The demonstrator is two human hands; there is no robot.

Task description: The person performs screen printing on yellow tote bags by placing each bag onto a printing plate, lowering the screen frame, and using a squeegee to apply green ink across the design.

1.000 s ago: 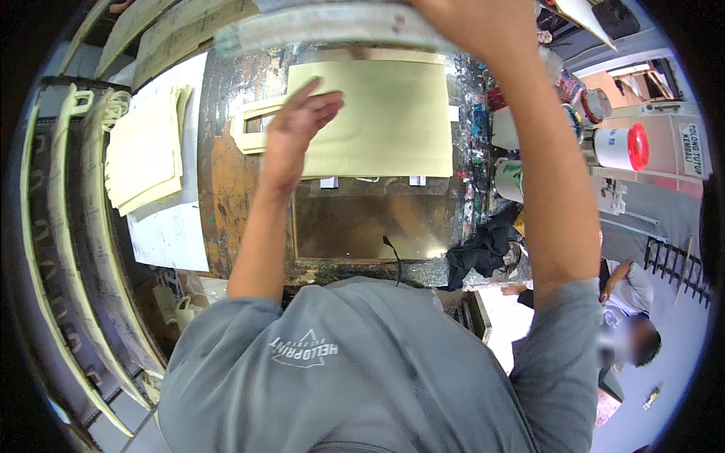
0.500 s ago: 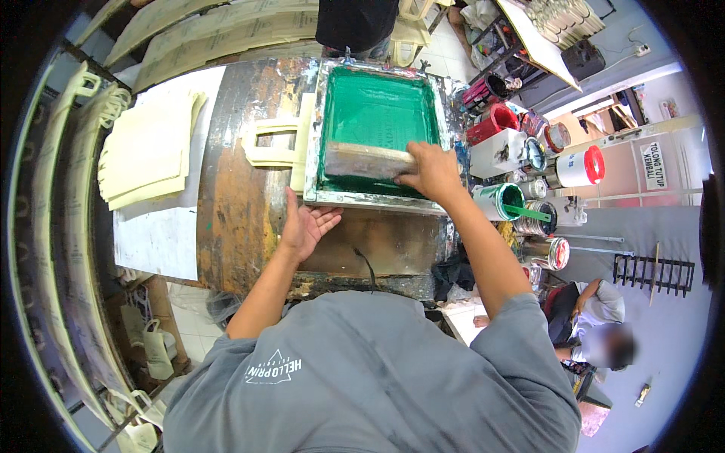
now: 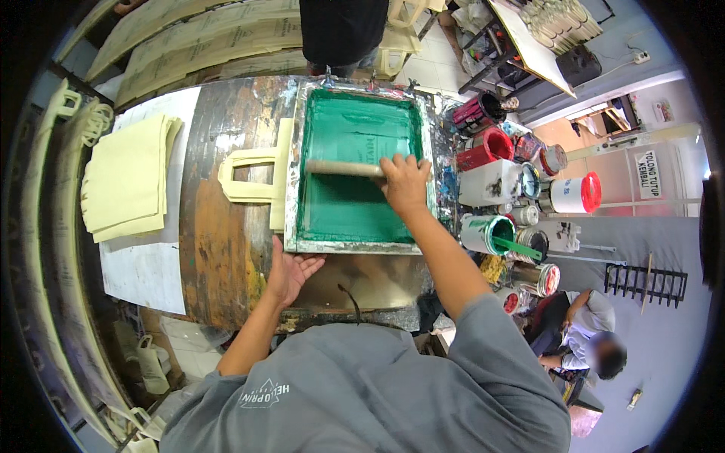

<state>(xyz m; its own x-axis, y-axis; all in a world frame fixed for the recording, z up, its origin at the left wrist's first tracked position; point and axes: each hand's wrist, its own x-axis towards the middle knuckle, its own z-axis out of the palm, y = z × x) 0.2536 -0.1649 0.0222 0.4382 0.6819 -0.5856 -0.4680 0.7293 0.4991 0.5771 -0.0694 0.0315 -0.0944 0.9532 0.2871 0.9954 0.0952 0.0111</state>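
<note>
A wooden-handled squeegee [image 3: 343,167] lies across the green-inked mesh [image 3: 355,208] of a screen-printing frame [image 3: 351,248], about midway along it. My right hand [image 3: 405,185] is closed around the squeegee's right end. My left hand [image 3: 291,278] is open, palm up, fingers stretched along the frame's near left corner; I cannot tell if it presses on the frame. A cream tote bag [image 3: 279,166] lies partly under the frame, its handle sticking out to the left. The part of the bag beneath the screen is hidden.
A stack of cream bags [image 3: 132,177] lies on a white sheet [image 3: 143,275] at the left. Paint cans, including a green-inked pot [image 3: 487,234] with a green stirrer, crowd the right side. Someone in black [image 3: 343,34] stands across the table; another person [image 3: 581,325] sits at the right.
The squeegee and my right hand have moved away from me over the mesh, and the squeegee's tilt has changed. My left hand stays at the near left corner. The whole view has shifted slightly.
</note>
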